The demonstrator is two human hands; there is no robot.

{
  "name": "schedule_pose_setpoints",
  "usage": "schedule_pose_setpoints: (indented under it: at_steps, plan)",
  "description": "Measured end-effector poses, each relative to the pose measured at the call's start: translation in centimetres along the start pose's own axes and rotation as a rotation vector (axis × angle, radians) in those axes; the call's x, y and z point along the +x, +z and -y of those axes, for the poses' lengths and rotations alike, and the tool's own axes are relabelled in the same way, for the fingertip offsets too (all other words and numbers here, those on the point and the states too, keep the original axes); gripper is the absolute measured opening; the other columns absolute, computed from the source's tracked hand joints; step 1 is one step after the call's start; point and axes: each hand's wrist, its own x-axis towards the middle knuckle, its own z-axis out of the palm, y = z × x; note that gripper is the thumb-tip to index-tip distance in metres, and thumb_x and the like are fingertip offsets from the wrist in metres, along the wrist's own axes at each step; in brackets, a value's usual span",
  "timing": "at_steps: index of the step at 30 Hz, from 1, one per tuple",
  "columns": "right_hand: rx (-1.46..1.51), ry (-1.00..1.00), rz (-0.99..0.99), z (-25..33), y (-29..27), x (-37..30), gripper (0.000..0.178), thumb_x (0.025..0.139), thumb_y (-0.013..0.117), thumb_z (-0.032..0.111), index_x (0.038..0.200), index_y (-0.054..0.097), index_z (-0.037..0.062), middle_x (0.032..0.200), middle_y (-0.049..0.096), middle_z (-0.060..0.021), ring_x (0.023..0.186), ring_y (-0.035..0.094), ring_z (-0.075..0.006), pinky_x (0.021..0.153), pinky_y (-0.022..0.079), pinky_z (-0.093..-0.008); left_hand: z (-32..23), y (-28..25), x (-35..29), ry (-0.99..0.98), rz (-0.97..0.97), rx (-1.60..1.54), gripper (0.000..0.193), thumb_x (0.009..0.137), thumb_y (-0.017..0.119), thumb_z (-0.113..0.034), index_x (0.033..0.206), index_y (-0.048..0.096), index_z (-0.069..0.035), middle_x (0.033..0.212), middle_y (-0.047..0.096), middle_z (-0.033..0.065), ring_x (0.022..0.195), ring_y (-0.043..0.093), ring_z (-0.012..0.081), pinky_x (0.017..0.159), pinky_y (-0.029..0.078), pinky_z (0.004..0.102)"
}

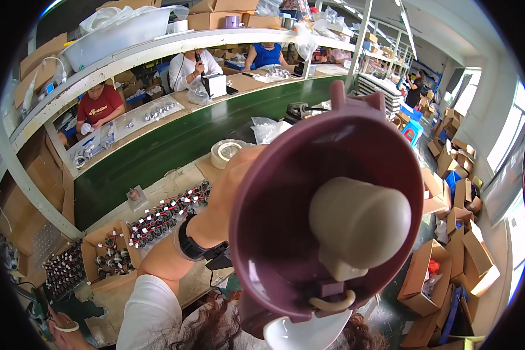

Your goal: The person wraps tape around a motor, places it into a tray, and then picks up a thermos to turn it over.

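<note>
Close in front of me, a maroon bowl-shaped plastic housing point(262, 233) fills much of the head view, its open side towards me. Inside it sits a rounded beige knob point(359, 221) with a short neck. A small beige loop and a glossy white curved piece point(306, 333) show at its lower rim. My left hand point(239, 169), on an arm with a black watch, reaches round the back of the housing and grips it; the fingers are hidden behind it. My right hand does not show.
Rows of small black parts with red wires point(169, 214) lie on my bench, by a cardboard box point(102, 279) of similar parts. A tape roll point(226, 153) sits near the green conveyor belt point(140, 169). Co-workers sit beyond; another person's hand point(64, 326) is lower left. Cartons point(429, 280) line the right.
</note>
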Motion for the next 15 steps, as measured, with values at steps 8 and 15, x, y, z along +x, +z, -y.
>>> schedule_pose_setpoints:
  at_steps: [8, 15]
  plan:
    - [0.021, 0.084, -0.087, 0.5, -1.3, -1.3, 0.012, 0.086, 0.064, -0.004, 0.098, 0.064, 0.0004, 0.121, 0.063, -0.0176, 0.115, 0.061, -0.0295, 0.09, 0.051, -0.0362, 1.3, 2.0, 1.0, 0.046, 0.021, -0.064, 0.042, 0.091, 0.065, -0.019, 0.128, 0.057, 0.0, 0.123, 0.061, 0.017, 0.116, 0.055, 0.0327, 0.099, 0.044, 0.0426]
    - [-0.012, 0.013, -0.021, 8.1, 0.0, 1.9, 0.011, 0.086, 0.065, -0.002, 0.097, 0.065, -0.0004, 0.121, 0.064, -0.0176, 0.115, 0.061, -0.0286, 0.09, 0.051, -0.0364, 4.3, 0.9, 0.2, 0.225, 0.102, 0.097, 0.042, 0.089, 0.068, -0.015, 0.126, 0.053, -0.002, 0.12, 0.062, 0.0166, 0.112, 0.058, 0.0336, 0.099, 0.045, 0.0441]
